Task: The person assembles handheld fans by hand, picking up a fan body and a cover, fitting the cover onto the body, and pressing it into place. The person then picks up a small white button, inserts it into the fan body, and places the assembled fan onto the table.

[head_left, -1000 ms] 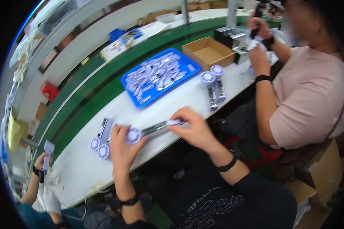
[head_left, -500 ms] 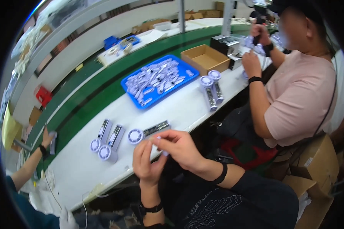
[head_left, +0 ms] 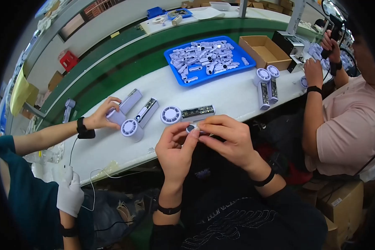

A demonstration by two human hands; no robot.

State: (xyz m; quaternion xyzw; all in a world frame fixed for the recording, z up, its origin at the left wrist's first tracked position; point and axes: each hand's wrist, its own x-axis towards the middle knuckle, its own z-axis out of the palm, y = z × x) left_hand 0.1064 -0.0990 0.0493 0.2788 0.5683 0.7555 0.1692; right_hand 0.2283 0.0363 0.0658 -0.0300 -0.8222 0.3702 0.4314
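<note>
Both hands meet just in front of the table edge around a small lavender plastic piece (head_left: 192,128) with a dark round spot. My left hand (head_left: 174,150) pinches it between thumb and fingers. From the other side, the fingertips of my right hand (head_left: 234,138) grip its end, covering part of it. Right behind my hands, a lavender handheld fan (head_left: 171,115) lies on the white table, its handle uncovered and a circuit board showing. A second fan (head_left: 131,128) with an uncovered handle is to the left.
A co-worker's bare hand (head_left: 102,116) grips another fan (head_left: 130,101) at left; a gloved hand (head_left: 70,196) is below. Behind stand a blue tray (head_left: 171,62) of lavender pieces and a cardboard box (head_left: 264,56). Two fans (head_left: 263,89) lie near the person at right.
The view has shifted, so the table sits farther right and higher. The left co-worker's hand has come from the green belt onto a fan. My hands still hold the small piece, now more visible.
</note>
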